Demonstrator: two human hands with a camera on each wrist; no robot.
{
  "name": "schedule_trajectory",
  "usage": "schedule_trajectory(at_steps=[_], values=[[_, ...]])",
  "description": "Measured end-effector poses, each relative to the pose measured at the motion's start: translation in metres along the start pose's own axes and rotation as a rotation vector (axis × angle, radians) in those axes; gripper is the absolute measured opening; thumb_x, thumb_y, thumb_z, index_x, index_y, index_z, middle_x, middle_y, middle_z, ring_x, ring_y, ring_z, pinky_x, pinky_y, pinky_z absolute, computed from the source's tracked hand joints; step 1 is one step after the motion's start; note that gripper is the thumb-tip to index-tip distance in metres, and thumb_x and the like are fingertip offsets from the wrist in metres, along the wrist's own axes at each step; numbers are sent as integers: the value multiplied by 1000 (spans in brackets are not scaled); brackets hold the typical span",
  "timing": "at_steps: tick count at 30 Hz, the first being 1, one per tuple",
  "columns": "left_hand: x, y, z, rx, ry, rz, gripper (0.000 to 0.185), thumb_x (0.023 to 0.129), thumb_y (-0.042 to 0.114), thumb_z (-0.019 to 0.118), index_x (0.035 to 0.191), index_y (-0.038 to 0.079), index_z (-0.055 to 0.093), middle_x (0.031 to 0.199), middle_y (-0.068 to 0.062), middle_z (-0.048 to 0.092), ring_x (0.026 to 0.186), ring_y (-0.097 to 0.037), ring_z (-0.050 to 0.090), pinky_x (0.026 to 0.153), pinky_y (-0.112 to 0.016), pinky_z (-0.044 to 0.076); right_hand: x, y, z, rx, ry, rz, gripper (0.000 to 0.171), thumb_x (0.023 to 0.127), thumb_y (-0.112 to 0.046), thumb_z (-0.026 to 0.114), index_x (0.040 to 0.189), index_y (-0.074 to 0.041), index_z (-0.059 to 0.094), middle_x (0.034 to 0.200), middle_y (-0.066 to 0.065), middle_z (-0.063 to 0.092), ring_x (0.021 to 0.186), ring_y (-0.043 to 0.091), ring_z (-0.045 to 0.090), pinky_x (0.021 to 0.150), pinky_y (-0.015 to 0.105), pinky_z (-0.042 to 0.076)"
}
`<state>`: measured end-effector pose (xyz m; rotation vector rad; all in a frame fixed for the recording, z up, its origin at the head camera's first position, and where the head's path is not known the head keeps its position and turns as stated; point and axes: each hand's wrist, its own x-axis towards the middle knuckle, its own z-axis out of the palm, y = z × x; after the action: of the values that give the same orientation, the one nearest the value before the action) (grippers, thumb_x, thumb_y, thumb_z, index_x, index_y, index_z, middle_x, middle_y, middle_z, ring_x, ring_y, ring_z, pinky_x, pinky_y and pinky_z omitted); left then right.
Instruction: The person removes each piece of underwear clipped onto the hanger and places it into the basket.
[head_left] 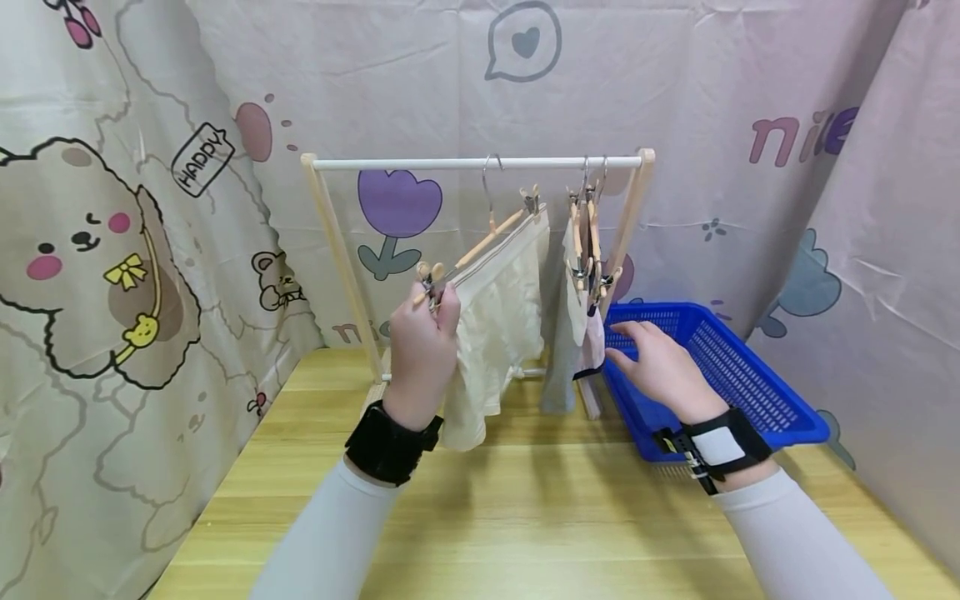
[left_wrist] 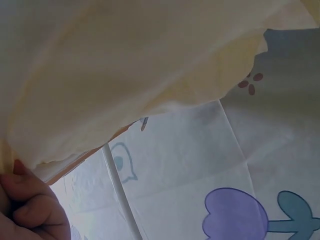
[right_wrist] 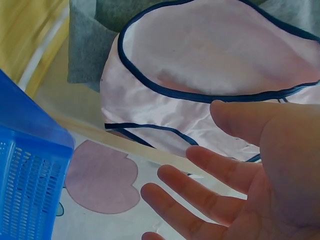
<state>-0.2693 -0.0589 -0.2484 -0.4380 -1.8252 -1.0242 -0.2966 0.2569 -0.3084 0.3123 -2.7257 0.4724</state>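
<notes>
My left hand (head_left: 422, 358) grips the near end of a clip hanger (head_left: 491, 236), right at its clip. Clipped along that hanger hangs a cream pair of shorts (head_left: 498, 308); its pale cloth (left_wrist: 125, 65) fills the upper left wrist view. Fingers and thumb are spread on my right hand (head_left: 663, 367), which holds nothing. It is beside pink underpants (right_wrist: 170, 55) with navy trim, the thumb tip overlapping the trim in the right wrist view. These underpants and a grey cloth (head_left: 561, 367) hang from clip hangers at the rack's right end.
The hangers hook over the white rail (head_left: 420, 164) of a small wooden rack (head_left: 341, 242) on a wood-grain table (head_left: 525, 517). A blue plastic basket (head_left: 757, 387) stands at the right, under my right hand. A printed curtain (head_left: 675, 75) closes off the back and sides.
</notes>
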Motion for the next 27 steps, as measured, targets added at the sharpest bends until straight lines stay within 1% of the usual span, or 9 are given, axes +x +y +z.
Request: schedule_trajectory(at_steps=[5,8,11,15,18,21,24,27], values=[[-15,-8,-10,-10,21,-32,28,100,10,54,76,-4,51,63,-8,44,52,-19,41,46,-28,36,-4,2,1,15,9,9,47,103,-26,64,139,3,57,133,30,60,119,46,60,95,61,50],[-25,-13,-15,-32,23,-51,28,99,9,55,74,-2,49,62,-4,41,51,-15,38,45,-25,33,-8,4,3,22,5,19,47,103,-25,64,139,4,56,134,30,60,120,46,59,96,61,49],[-32,-17,-19,-48,16,-52,27,99,8,54,75,-3,49,62,-5,41,52,-13,37,46,-25,33,-11,5,4,30,4,34,47,103,-25,64,139,4,56,134,30,60,120,46,59,97,61,49],[-40,-21,-24,-50,7,-59,25,99,9,54,79,-6,53,66,-10,48,56,-15,41,49,-26,39,-15,5,4,40,5,45,46,103,-23,63,140,4,55,135,30,59,123,47,57,98,63,48],[-45,-24,-29,-49,-7,-79,24,99,9,54,81,-6,55,67,-11,50,57,-15,43,50,-24,40,-18,2,2,46,10,46,46,104,-23,62,140,4,55,136,30,58,124,47,56,99,63,47],[-50,-26,-35,-49,-24,-102,24,99,10,54,81,-6,55,68,-11,50,57,-14,43,51,-23,39,-22,-2,-1,58,29,56,46,104,-23,62,141,3,55,136,28,58,123,46,57,98,62,48],[-53,-29,-40,-62,-35,-123,26,99,10,55,78,-4,52,68,-9,47,56,-11,39,49,-22,36,-28,-8,-5,68,74,65,44,104,-25,62,140,1,57,133,27,60,118,45,59,93,61,50],[-57,-34,-46,-72,-42,-127,26,99,10,54,76,-2,50,67,-5,43,53,-7,35,47,-20,32,-33,-16,-10,73,123,77,42,105,-27,61,137,0,59,130,26,61,114,44,61,89,60,51]])
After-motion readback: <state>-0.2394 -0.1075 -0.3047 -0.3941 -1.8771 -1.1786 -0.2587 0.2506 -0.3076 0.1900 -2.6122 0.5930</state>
